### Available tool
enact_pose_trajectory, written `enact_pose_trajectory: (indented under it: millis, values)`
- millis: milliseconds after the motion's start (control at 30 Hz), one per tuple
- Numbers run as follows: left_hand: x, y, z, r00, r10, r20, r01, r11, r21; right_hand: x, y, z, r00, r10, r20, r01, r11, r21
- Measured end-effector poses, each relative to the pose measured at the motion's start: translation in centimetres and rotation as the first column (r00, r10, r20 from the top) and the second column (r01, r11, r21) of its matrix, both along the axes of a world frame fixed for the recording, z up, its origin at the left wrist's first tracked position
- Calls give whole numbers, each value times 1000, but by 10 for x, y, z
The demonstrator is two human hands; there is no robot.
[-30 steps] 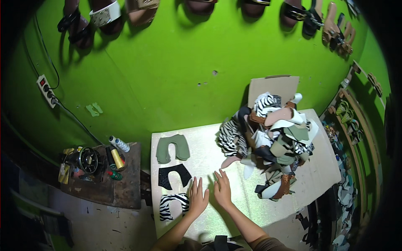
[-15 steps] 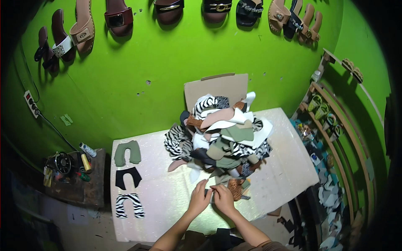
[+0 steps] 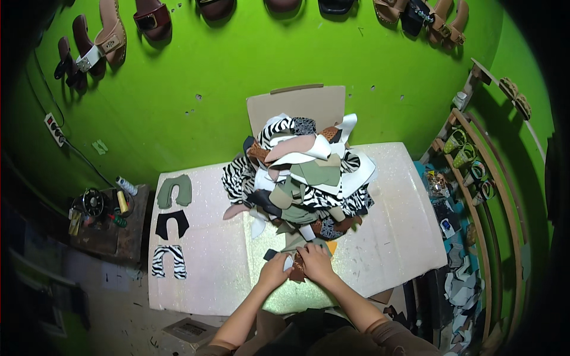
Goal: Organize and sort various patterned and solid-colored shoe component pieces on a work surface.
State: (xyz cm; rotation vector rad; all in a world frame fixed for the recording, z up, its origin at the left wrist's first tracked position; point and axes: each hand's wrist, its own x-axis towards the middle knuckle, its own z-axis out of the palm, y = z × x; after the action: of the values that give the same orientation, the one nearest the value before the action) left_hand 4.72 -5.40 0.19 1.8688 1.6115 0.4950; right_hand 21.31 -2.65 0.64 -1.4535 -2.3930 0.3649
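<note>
Close to the table's near edge, my two hands work side by side over small material scraps. My right hand [image 3: 316,262] has its fingers closed on a brown patterned scrap [image 3: 298,270]. A small white scrap [image 3: 288,263] is pinched at the fingers of my left hand [image 3: 274,270], beside the brown one. The fingertips are small in the picture and partly hidden. Just beyond my left hand lies a dark scrap [image 3: 270,254]; an orange-yellow scrap [image 3: 332,247] shows past my right hand. A tall heap of mixed scraps [image 3: 314,172], zebra, green, white and pink, rises beyond both hands.
On the table's left lie U-shaped pieces: green [image 3: 183,191], black [image 3: 181,225] and zebra-striped [image 3: 177,262]. A cardboard sheet [image 3: 297,102] leans behind the heap. A sewing machine [image 3: 93,203] stands left, a wooden rack [image 3: 475,148] with sandals right. More sandals [image 3: 153,24] hang on the green wall.
The view has shifted, so the table sits higher and left. My hands have gone from above dark and grey scraps to a brown scrap, which has moved left from beside my right hand.
</note>
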Motion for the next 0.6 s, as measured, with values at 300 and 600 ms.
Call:
enact_pose_trajectory:
  millis: [300,600]
  values:
    - [-18,3,27,935,331,129,-331,943,-25,24,25,50,978,21,-208,-12,999,43]
    - [-9,11,45,899,255,357,-298,952,68,29,43,97,868,95,-488,55,957,284]
